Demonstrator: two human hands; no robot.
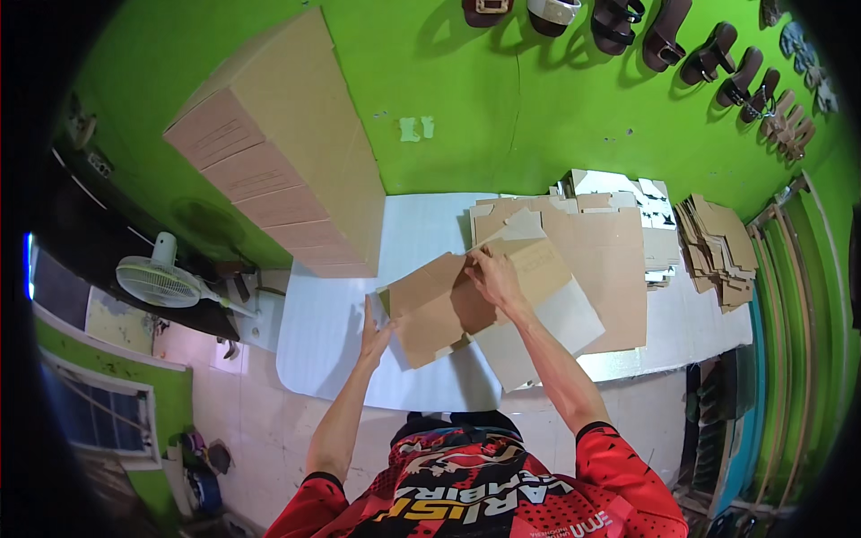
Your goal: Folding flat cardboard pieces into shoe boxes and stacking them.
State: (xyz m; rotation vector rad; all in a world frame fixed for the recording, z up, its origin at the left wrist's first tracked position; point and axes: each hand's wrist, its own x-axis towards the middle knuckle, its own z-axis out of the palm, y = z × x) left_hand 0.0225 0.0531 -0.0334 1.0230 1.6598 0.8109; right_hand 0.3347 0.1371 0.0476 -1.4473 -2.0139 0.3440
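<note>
Brown cardboard filled both hands: a flat box blank (439,309), half folded, lay on the white table (323,359) just in front of the person. The right hand (491,278) lay spread, palm down, on the blank's upper flap, fingers pressing near a crease. The left hand (375,334) stood open against the blank's left edge, fingers straight, steadying it rather than closing round it. Under and to the right of the blank lay a loose spread of unfolded blanks (596,269), and further right a fanned stack of smaller cardboard pieces (717,251). A tall stack of finished boxes (287,161) stood at the table's far left against the green wall (466,99), where sandals (708,54) hung. A white fan (161,280) sat off to the left. With the left hand only resting at the edge, the blank looked liable to slide on the loose sheets beneath, so a fold could go crooked.
</note>
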